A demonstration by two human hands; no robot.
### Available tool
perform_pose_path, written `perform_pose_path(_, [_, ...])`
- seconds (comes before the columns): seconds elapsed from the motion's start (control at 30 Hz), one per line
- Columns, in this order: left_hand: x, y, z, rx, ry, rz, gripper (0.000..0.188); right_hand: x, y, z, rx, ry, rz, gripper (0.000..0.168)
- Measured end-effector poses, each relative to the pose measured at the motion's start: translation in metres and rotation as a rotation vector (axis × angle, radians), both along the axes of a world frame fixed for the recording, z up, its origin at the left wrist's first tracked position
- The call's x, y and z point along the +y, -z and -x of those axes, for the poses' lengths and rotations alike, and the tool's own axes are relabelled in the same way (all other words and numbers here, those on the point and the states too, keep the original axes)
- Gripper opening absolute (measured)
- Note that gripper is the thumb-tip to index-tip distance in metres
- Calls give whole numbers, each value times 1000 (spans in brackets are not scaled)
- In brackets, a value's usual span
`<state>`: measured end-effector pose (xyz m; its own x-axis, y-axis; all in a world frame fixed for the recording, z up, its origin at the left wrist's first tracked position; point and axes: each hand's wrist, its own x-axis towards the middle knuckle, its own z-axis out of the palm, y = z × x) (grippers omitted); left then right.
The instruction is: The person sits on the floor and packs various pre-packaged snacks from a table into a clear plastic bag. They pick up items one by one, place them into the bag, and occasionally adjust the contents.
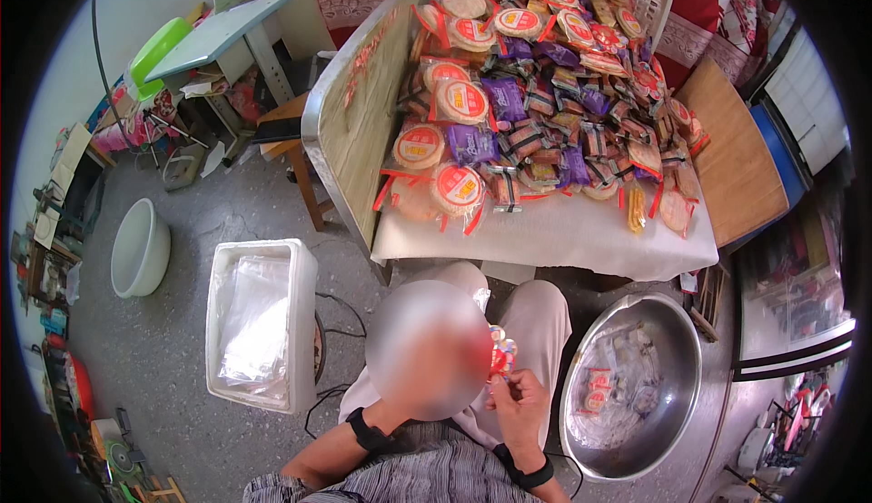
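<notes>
Over my lap, my right hand [520,404] pinches the lower edge of a colourful red snack packet [502,354] between thumb and fingers. My left hand [402,394] reaches in from the left beside it; a round blur covers its fingers and whatever they touch. In front of me, a heap of wrapped snacks lies on a table with a white cloth [545,234]. It holds round crackers in clear red-edged packets [458,188], purple packets [473,144] and small clear-wrapped bars [507,188].
A white foam box [310,326] with clear plastic bags [255,326] stands left of my legs. On the right a large metal basin [689,394] holds a few packets. An upright board [354,108] borders the table's left side. Black cables [344,329] cross the floor.
</notes>
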<state>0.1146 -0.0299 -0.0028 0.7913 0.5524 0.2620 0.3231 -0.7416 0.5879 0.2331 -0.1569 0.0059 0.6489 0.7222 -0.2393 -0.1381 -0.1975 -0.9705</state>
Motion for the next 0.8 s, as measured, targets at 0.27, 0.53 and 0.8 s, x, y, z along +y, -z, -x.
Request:
perform_pose_path(0.27, [-6, 5, -17, -195, -126, 164, 20, 20, 22, -9, 322, 25, -21, 15])
perform_pose_path(0.53, [-1, -8, -21, -228, -154, 47, 14, 39, 29, -6, 438, -134, -54, 18])
perform_pose_path(0.8, [17, -10, -12, -230, -343, -10, 11, 40, 14, -4, 204, -89, -67, 14])
